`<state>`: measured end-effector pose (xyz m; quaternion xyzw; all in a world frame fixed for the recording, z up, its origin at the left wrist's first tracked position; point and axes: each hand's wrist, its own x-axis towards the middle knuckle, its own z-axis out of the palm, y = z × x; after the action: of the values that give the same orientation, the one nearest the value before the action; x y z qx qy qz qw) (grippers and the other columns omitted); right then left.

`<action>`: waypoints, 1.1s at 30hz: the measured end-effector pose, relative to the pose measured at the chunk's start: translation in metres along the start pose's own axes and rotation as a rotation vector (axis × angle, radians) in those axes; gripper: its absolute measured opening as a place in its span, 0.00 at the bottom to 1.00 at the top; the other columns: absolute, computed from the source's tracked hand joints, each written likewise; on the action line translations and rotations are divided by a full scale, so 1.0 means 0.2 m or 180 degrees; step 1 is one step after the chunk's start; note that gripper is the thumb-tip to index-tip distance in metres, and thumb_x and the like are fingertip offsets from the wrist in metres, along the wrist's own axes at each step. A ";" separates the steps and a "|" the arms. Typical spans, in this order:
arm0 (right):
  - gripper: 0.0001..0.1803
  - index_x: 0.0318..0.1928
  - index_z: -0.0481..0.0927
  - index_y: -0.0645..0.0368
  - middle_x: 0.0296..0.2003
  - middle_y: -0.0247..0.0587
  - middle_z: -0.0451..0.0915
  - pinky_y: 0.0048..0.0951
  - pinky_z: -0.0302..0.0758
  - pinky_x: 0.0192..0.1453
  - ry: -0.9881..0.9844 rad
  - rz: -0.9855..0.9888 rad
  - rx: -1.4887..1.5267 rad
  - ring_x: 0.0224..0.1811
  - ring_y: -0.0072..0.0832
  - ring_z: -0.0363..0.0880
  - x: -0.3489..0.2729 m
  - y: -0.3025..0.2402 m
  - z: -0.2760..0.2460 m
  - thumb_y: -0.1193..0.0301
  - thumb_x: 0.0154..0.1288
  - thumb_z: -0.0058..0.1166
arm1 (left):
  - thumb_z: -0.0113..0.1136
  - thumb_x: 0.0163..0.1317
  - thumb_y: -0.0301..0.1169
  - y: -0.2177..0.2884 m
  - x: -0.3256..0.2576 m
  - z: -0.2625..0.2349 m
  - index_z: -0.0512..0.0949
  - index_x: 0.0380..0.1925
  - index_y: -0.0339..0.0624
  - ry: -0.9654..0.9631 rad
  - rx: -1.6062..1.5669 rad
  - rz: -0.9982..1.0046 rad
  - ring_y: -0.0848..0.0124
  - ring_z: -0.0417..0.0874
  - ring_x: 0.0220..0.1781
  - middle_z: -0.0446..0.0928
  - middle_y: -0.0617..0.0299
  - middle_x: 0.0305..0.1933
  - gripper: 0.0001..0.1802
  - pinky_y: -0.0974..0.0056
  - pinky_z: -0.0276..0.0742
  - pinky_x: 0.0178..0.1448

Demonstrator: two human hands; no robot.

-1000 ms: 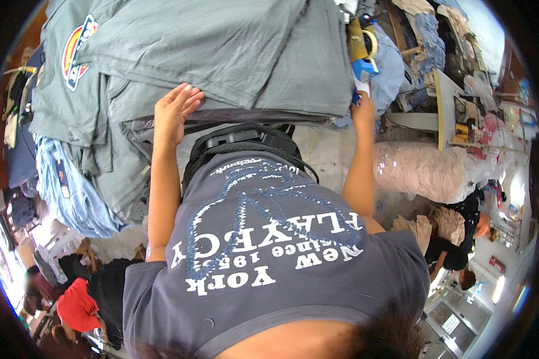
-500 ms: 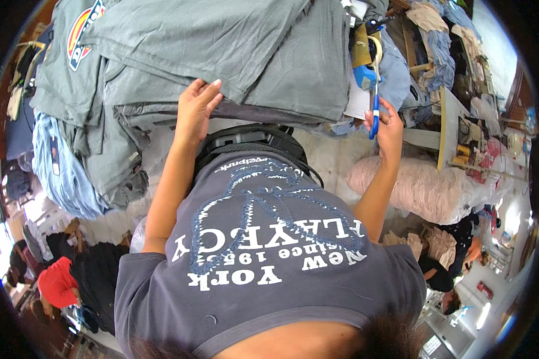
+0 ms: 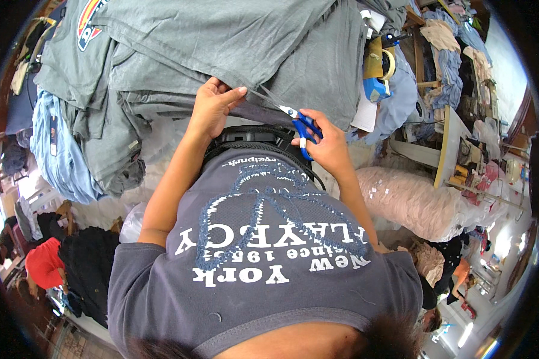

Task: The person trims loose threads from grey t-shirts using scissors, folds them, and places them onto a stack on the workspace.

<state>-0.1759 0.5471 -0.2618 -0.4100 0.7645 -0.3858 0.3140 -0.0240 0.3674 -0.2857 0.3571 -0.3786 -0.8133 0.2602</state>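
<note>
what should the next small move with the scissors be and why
Probably close the blades. The right hand holds the blue-handled scissors with the blades open, tips at the edge of the grey garment, and the left hand pins that edge beside them, so the fabric looks ready to snip.

Left hand point(image 3: 212, 107) flat, fingers extended — right hand point(image 3: 323, 143) curled
</note>
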 end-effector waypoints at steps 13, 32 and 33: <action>0.28 0.46 0.71 0.56 0.27 0.31 0.72 0.17 0.67 0.30 -0.0202 -0.0236 -0.0349 0.27 0.16 0.67 0.13 -0.10 0.03 0.74 0.40 0.66 | 0.54 0.53 0.20 -0.01 -0.02 -0.02 0.67 0.42 0.36 -0.0206 -0.0282 0.0013 0.72 0.75 0.41 0.73 0.60 0.40 0.15 0.66 0.72 0.47; 0.28 0.47 0.69 0.51 0.32 0.44 0.77 0.31 0.71 0.33 -0.0372 0.0097 -0.0397 0.31 0.35 0.78 0.08 -0.07 0.04 0.66 0.41 0.64 | 0.57 0.52 0.23 -0.02 0.00 -0.04 0.71 0.38 0.38 -0.0032 -0.0343 -0.0151 0.74 0.76 0.38 0.75 0.62 0.36 0.12 0.68 0.73 0.43; 0.28 0.47 0.69 0.51 0.33 0.43 0.77 0.31 0.71 0.33 -0.0234 -0.0117 -0.0620 0.31 0.35 0.78 0.08 -0.09 0.04 0.66 0.41 0.64 | 0.57 0.52 0.23 -0.03 0.00 -0.05 0.71 0.38 0.38 -0.0024 -0.0290 -0.0145 0.74 0.76 0.38 0.75 0.62 0.36 0.12 0.68 0.73 0.43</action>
<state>-0.1708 0.5236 -0.2532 -0.4664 0.7787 -0.3000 0.2933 -0.0172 0.3671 -0.2935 0.3505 -0.3339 -0.8367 0.2561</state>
